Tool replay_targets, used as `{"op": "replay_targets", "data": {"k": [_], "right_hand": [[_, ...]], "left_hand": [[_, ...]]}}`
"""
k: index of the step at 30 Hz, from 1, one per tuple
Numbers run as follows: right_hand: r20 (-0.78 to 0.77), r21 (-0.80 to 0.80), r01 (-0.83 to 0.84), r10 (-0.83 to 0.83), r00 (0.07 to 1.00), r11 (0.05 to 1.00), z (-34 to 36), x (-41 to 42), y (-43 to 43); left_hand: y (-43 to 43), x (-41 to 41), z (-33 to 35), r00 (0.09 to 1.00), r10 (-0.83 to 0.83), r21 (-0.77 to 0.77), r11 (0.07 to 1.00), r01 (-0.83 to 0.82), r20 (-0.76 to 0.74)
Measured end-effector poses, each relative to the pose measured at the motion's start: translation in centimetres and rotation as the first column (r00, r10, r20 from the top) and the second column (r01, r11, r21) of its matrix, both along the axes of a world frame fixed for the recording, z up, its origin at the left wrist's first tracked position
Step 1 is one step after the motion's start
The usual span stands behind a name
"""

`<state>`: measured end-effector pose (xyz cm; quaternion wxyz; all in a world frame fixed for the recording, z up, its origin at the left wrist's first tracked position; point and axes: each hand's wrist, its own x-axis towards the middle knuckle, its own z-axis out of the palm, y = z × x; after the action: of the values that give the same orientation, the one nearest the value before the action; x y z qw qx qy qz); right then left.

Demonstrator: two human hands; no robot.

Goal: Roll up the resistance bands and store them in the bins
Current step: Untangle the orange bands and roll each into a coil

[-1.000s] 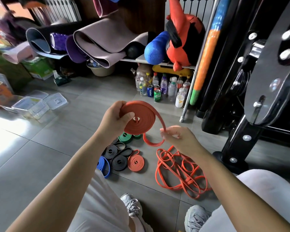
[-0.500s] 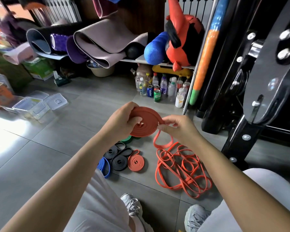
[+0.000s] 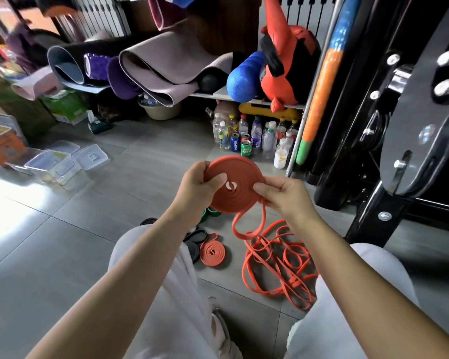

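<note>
"See that? The right hand (image 3: 283,195) has come up off the slack. It now pinches the rim of the orange coil (image 3: 231,200), and the left hand (image 3: 195,185) grips the other side with its thumb across the face."

"So another wrap's gone on?"

"Looks so. Only a short tail loop (image 3: 240,230) hangs under it. Nearly rolled, I'd say."

"And the rest?"

"There's a loose orange tangle (image 3: 278,270) on the floor below, and a small rolled orange band (image 3: 213,251) just beside it. The clear bins (image 3: 53,164) are well off to the left, so storing comes later."
</note>
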<state>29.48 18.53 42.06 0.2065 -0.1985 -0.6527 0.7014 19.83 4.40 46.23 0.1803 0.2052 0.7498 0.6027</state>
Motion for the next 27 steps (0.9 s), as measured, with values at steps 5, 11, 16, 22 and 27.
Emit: {"op": "replay_targets", "data": {"k": [5, 11, 16, 22, 27], "right_hand": [[-0.013, -0.229, 0.022, -0.026, 1.000, 0.973, 1.1, -1.9, 1.3], [0.095, -0.193, 0.030, -0.012, 0.995, 0.981, 1.1, -6.3, 5.0], [0.223, -0.022, -0.089, 0.092, 0.970, 0.996, -1.1, -9.8, 9.2], [0.365, 0.258, -0.373, 0.268, 0.892, 0.891, -4.6, -14.5, 11.4], [0.358, 0.047, -0.361, 0.322, 0.876, 0.931, -10.7, -17.2, 12.9]], "left_hand": [[1.3, -1.2, 1.1, 0.992, -0.038, 0.109, 0.994, 0.025, 0.122], [5.0, -5.2, 0.7, 0.954, 0.016, 0.143, 0.988, -0.062, 0.300], [6.9, -10.6, -1.2, 0.979, -0.190, -0.330, 0.931, 0.157, -0.068], [9.6, -14.8, -5.4, 0.829, -0.523, -0.732, 0.641, 0.231, -0.197], [8.6, -17.6, -11.9, 0.972, -0.146, -0.442, 0.871, 0.215, 0.184]]}}
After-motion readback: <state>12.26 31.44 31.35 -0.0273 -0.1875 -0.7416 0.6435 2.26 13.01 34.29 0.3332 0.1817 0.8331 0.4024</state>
